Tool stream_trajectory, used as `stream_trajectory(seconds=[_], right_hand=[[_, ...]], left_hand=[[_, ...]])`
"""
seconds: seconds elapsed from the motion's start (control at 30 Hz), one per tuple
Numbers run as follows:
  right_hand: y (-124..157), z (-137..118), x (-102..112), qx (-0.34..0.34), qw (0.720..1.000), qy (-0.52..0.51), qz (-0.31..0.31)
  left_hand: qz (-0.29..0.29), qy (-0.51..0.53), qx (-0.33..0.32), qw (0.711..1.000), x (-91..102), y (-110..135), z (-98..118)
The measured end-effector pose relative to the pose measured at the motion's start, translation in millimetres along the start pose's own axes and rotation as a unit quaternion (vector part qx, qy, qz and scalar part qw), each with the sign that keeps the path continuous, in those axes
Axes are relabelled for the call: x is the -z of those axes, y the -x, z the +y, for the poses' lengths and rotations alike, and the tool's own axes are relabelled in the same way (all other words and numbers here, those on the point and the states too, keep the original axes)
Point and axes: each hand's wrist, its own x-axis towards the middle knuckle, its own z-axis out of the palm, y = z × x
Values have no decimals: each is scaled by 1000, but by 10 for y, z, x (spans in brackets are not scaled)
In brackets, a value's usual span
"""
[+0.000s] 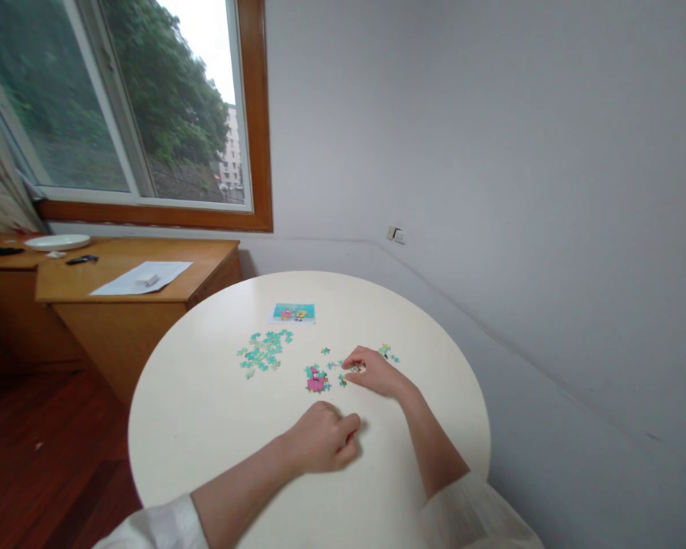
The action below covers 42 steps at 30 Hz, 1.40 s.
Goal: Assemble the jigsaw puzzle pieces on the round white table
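Observation:
My left hand (327,436) rests closed in a fist at the near side of the round table; whatever its fingers may hold is hidden. Just below the loose jigsaw pieces, my right hand (373,372) reaches in from the right, with a gap between thumb and fingertips. Under and beside its fingers lie a few puzzle pieces (342,380), partly covered. A joined section of puzzle with a pink cartoon figure (315,379) lies left of the right hand. Beyond the hand's knuckles are more pieces (385,350) with yellow on them.
A heap of teal puzzle pieces (263,351) lies left on the white round table (206,427). Behind it is a picture card (293,313). A wooden desk (217,259) at the left bears paper (168,270) and a white plate (58,242). Walls stand close behind and right.

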Motion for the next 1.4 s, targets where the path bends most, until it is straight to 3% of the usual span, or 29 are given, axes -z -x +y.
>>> stream_trajectory(seconds=[0.17, 0.73, 0.97, 1.03, 1.1, 1.23, 1.33, 1.4], right_hand=[[11, -69, -10, 6, 999, 16, -27], [-3, -114, -44, 0, 1000, -13, -26], [-10, -147, -97, -23, 989, -133, -55], [-19, -144, -100, -24, 986, -160, -43], [-30, -145, -91, -20, 981, -191, -18], [-50, -182, -75, -19, 960, -280, -2], [-63, -246, -92, -13, 948, -318, -10], [-67, -299, -110, -14, 946, -323, -13]], left_hand=[[-6, -7, 0, 1000, 19, -10, 12], [-1, -11, -3, 1000, 17, -13, 4], [3, 4, 10, 1000, -6, -4, 8], [22, 18, 54, 998, -8, -7, -12], [60, 46, 141, 987, 2, -14, -64], [134, 176, 317, 922, 34, -38, -259], [162, 267, 372, 874, 32, -46, -397], [159, 306, 380, 858, 16, -45, -447]])
